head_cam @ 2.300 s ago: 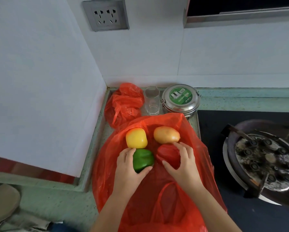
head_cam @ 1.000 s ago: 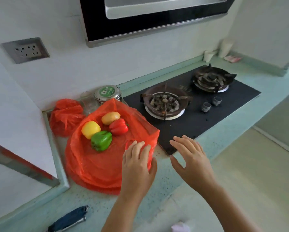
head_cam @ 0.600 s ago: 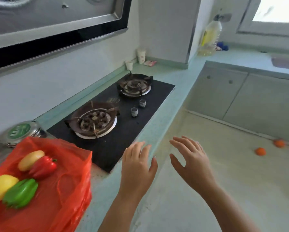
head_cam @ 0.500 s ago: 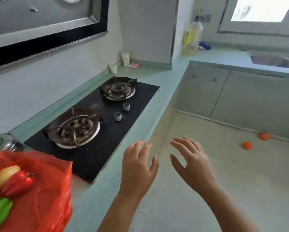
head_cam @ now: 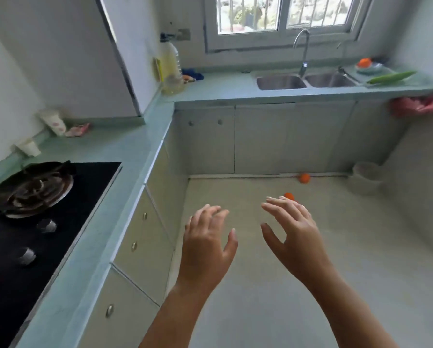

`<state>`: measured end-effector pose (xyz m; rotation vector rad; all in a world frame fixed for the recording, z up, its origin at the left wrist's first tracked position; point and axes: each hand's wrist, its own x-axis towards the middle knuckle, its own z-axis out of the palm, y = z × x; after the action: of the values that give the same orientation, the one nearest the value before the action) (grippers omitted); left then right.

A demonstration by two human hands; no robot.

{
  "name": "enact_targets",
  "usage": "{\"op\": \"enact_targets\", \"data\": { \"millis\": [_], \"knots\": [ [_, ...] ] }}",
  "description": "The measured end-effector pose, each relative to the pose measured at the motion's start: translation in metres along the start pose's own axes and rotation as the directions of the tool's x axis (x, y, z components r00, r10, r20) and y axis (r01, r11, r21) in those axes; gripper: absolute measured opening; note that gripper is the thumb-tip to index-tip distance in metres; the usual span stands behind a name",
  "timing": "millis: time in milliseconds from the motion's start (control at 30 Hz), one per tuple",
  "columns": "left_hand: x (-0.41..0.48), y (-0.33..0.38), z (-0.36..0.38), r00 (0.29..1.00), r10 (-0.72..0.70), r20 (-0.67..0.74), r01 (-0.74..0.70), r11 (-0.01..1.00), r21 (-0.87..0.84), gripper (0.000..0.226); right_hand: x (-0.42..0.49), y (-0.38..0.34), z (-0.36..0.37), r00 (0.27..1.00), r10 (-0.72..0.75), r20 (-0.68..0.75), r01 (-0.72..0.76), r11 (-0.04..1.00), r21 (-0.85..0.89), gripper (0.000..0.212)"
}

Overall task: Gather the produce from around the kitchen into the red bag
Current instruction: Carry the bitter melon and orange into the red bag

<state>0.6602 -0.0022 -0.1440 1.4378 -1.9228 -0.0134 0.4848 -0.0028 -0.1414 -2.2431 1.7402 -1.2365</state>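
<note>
My left hand (head_cam: 208, 243) and my right hand (head_cam: 292, 236) hover over the kitchen floor, fingers spread and holding nothing. Two small oranges lie on the floor: one (head_cam: 289, 196) just past my right fingertips, another (head_cam: 304, 178) by the base of the far cabinets. A third orange (head_cam: 364, 62) sits in a dish on the counter right of the sink, with a long green cucumber (head_cam: 391, 77) lying beside it. The red bag is out of view.
A teal counter (head_cam: 125, 151) runs along the left with a black gas hob (head_cam: 42, 222). A double steel sink (head_cam: 305, 81) is under the window. An oil bottle (head_cam: 170, 66) stands in the corner. A white bin (head_cam: 366, 178) sits on the floor at right, a pink bag (head_cam: 415, 106) hangs off the counter end.
My view has swung right, away from the red bag with the peppers, which has left the frame. Both hands let go of the produce and now hover open over the floor.
</note>
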Motion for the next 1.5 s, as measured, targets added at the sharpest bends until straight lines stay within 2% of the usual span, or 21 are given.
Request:
{"op": "enact_targets", "data": {
  "millis": [167,400,567,667,800,1033,1300,1500],
  "knots": [
    [0.040,0.030,0.055,0.991,0.114,0.066,-0.109,0.991,-0.078,0.039,0.002,0.060,-0.026,0.988,0.140,-0.067,-0.143,0.988,-0.049,0.038],
    [0.097,0.041,0.137,0.964,0.222,0.148,-0.191,0.961,-0.201,0.039,0.022,0.124,-0.034,0.952,0.284,-0.114,-0.297,0.947,-0.125,0.039],
    [0.166,0.039,0.199,0.947,0.283,0.154,-0.233,0.931,-0.281,0.038,0.072,0.176,-0.029,0.927,0.340,-0.159,-0.368,0.908,-0.199,0.039],
    [0.218,0.036,0.226,0.945,0.299,0.130,-0.248,0.918,-0.309,0.038,0.117,0.201,-0.023,0.923,0.348,-0.162,-0.377,0.902,-0.208,0.039],
    [0.280,0.034,0.258,0.926,0.353,0.132,-0.291,0.892,-0.345,0.037,0.170,0.230,-0.018,0.894,0.382,-0.234,-0.429,0.881,-0.199,0.040],
    [0.333,0.046,0.317,0.900,0.395,0.184,-0.304,0.872,-0.384,0.038,0.201,0.285,-0.014,0.854,0.455,-0.251,-0.508,0.834,-0.215,0.040],
    [0.380,0.099,0.404,0.850,0.474,0.232,-0.357,0.840,-0.408,0.035,0.230,0.384,-0.033,0.836,0.475,-0.276,-0.540,0.801,-0.257,0.039],
    [0.434,0.186,0.489,0.781,0.574,0.245,-0.448,0.789,-0.421,0.035,0.255,0.493,-0.081,0.795,0.492,-0.356,-0.589,0.767,-0.255,0.039]
  ]
}}
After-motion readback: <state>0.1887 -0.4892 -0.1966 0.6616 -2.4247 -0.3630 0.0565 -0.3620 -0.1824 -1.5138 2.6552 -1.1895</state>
